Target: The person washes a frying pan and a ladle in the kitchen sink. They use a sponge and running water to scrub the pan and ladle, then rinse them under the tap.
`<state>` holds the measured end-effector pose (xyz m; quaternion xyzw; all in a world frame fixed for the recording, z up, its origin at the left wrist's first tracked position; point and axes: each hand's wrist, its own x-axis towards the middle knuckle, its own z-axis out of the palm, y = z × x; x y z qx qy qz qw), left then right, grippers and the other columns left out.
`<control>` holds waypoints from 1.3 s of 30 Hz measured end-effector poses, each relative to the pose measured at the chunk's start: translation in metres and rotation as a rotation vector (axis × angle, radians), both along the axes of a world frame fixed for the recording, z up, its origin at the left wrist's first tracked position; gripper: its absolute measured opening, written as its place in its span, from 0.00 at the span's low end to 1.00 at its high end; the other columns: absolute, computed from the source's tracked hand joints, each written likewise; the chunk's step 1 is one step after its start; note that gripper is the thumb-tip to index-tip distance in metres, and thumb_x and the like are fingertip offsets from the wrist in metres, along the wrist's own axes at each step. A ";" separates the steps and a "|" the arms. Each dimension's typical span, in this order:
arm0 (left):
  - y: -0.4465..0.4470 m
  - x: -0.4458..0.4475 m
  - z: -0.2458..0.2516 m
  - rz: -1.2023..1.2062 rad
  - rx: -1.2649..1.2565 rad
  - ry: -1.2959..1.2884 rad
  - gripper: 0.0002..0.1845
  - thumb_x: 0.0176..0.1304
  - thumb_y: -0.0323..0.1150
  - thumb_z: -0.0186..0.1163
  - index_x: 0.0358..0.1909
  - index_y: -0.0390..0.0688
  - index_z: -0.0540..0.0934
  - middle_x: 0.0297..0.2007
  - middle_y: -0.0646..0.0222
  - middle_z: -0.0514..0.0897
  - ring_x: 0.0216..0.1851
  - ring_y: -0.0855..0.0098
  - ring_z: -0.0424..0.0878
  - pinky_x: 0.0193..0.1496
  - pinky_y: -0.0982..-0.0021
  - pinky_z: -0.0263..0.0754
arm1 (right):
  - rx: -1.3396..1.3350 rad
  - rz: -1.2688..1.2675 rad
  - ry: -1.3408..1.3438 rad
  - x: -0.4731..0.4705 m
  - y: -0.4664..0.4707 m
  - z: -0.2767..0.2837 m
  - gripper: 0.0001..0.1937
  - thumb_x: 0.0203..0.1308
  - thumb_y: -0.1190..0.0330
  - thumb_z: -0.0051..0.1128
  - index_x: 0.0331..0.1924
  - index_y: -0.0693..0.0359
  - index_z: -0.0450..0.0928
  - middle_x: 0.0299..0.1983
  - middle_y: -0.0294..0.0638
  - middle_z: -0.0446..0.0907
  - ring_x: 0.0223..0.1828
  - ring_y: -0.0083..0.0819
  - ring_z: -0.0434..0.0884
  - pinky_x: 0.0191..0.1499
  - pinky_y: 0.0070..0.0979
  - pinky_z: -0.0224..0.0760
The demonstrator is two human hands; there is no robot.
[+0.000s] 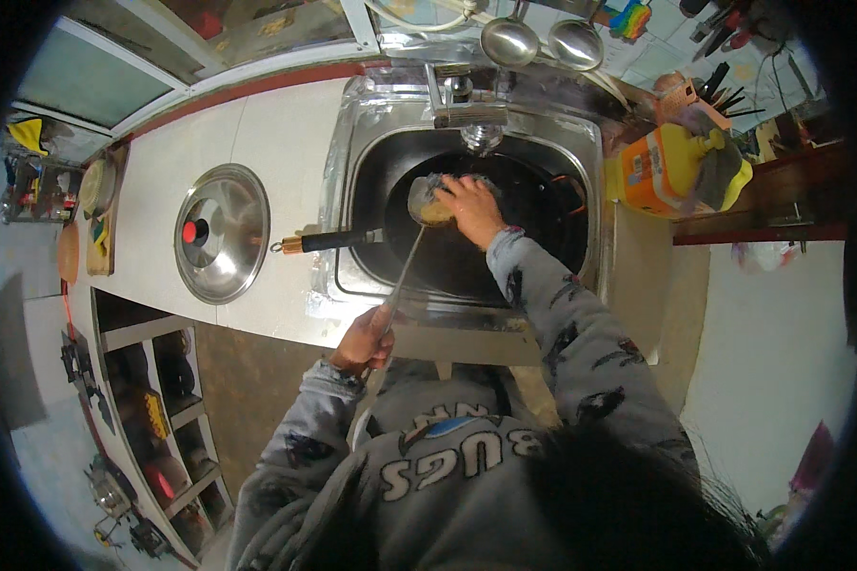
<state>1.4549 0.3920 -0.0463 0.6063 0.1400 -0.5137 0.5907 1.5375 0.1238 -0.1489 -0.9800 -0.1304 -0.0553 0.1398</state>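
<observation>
My left hand point(364, 340) grips the long thin handle point(408, 268) of a metal kitchen utensil in front of the sink's near edge. Its broad head point(419, 196) is over the sink, and its exact shape is partly hidden by my right hand point(473, 207). That hand presses a scrubbing sponge point(437, 213), with yellowish and grey parts showing, against the head. Below both lies a large dark pan point(471, 268) in the stainless steel sink point(589, 135). A black pan handle point(336, 240) with a hanging ring reaches left over the sink's rim.
A chrome faucet point(471, 114) stands at the sink's back. Left on the counter point(286, 157) lies a steel lid point(232, 193) with a red-and-black knob point(196, 233). A yellow-orange bottle point(650, 171) stands at right. Two ladles point(510, 43) hang behind the sink.
</observation>
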 end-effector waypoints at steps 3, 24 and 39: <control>0.003 0.004 0.003 -0.041 -0.017 -0.003 0.30 0.64 0.61 0.44 0.44 0.41 0.73 0.16 0.78 0.61 0.11 0.83 0.56 0.11 0.79 0.50 | -0.043 0.052 -0.024 0.008 -0.002 -0.001 0.18 0.51 0.71 0.51 0.50 0.53 0.76 0.55 0.37 0.72 0.54 0.39 0.70 0.53 0.35 0.63; 0.011 -0.007 -0.008 -0.059 0.038 -0.157 0.31 0.64 0.61 0.45 0.47 0.41 0.72 0.16 0.76 0.66 0.11 0.83 0.61 0.10 0.79 0.55 | -0.210 -0.011 0.010 -0.012 -0.019 0.009 0.13 0.55 0.69 0.46 0.44 0.53 0.77 0.53 0.36 0.74 0.50 0.37 0.71 0.51 0.35 0.62; 0.003 -0.006 -0.006 -0.088 0.031 -0.152 0.29 0.65 0.59 0.45 0.46 0.42 0.74 0.14 0.76 0.64 0.10 0.82 0.60 0.10 0.78 0.54 | 0.016 0.169 0.058 -0.017 -0.011 0.007 0.15 0.50 0.69 0.54 0.45 0.52 0.77 0.51 0.32 0.74 0.52 0.36 0.70 0.52 0.37 0.62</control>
